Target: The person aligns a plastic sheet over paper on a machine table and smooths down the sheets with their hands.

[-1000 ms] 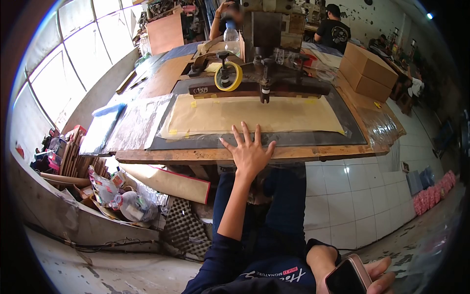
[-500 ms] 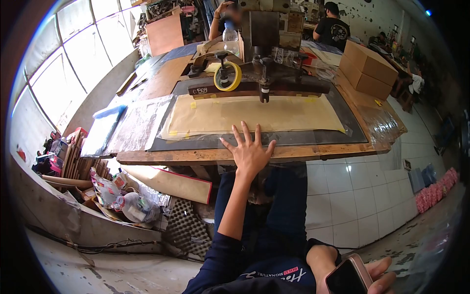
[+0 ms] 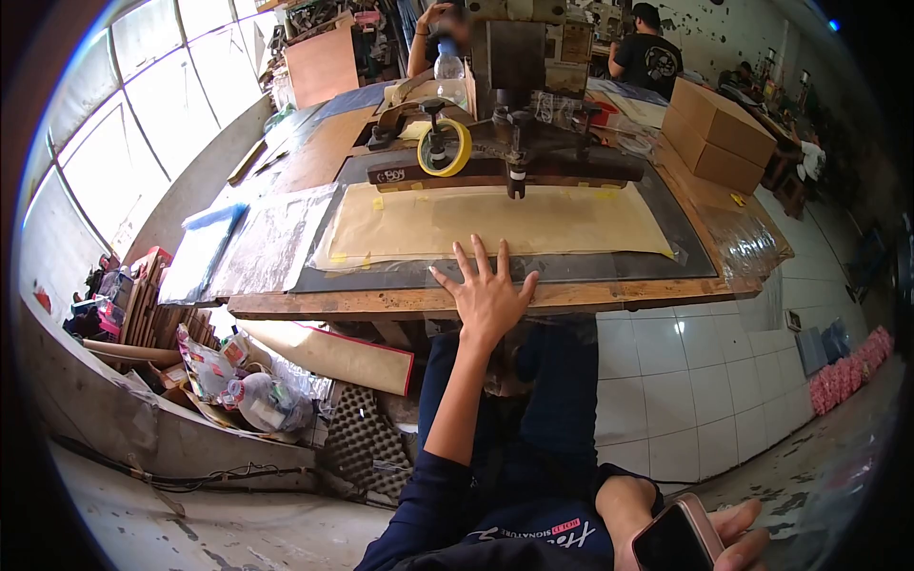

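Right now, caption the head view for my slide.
Left hand spread at the front edge of a worktable, fingers over a tan sheet; right hand holding a phone.

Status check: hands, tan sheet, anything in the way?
Left hand spread palm-down at tan sheet's near edge. Right hand holding phone. Sheet on dark mat. Dark bar at sheet's far edge, contact unclear.
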`<state>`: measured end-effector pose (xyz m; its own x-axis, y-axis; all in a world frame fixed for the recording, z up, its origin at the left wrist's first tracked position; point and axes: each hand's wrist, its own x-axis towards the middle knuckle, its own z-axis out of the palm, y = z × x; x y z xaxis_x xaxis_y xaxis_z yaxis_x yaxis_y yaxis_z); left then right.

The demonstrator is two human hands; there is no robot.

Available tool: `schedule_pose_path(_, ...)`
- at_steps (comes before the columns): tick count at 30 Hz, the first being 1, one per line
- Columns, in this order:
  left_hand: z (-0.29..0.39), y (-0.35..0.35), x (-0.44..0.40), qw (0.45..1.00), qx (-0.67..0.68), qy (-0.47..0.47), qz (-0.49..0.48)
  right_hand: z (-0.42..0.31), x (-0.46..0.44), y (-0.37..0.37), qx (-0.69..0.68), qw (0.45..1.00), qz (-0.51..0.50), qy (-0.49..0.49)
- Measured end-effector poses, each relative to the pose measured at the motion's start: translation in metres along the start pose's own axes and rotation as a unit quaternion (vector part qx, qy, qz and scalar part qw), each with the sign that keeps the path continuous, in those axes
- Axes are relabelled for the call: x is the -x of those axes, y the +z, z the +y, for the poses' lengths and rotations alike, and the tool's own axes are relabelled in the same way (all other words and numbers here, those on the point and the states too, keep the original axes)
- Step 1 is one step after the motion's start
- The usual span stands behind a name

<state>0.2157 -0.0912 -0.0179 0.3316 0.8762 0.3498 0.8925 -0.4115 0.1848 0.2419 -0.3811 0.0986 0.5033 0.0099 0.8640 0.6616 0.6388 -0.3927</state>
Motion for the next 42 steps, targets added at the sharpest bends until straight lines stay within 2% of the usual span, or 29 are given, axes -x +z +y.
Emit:
schedule_pose_path(13, 0.001, -0.001, 0.0, 1.0, -0.02, -0.005, -0.008, -0.003, 0.0, 0.005, 0.05, 0.999, 0.019, 0.008)
schedule_pose_path(18, 0.001, -0.001, 0.0, 1.0, -0.023, -0.004, -0.009, -0.008, -0.002, 0.011, 0.168, 0.984, 0.047, 0.031)
schedule_pose_path(20, 0.001, -0.002, 0.0, 1.0, -0.022, -0.005, -0.012, -0.002, -0.002, 0.004, 0.064, 0.997, 0.036, 0.008)
schedule_pose_path(21, 0.001, -0.002, 0.0, 1.0, -0.024, -0.005, -0.014, 0.001, -0.003, 0.001, -0.042, 0.999, 0.024, -0.015)
schedule_pose_path(24, 0.0, -0.001, -0.001, 1.0, -0.018, -0.002, -0.011, 0.007, -0.004, -0.001, -0.114, 0.992, -0.002, -0.048)
schedule_pose_path(28, 0.0, -0.001, 0.0, 1.0, -0.008, 0.001, -0.006, 0.007, -0.003, -0.004, -0.107, 0.992, -0.015, -0.06)
schedule_pose_path(31, 0.0, 0.0, -0.001, 1.0, -0.023, -0.004, -0.009, 0.003, -0.002, -0.005, -0.054, 0.998, -0.018, -0.014)
schedule_pose_path(42, 0.0, -0.001, 0.0, 1.0, -0.024, -0.004, -0.003, 0.006, -0.003, -0.004, -0.056, 0.998, -0.039, -0.011)
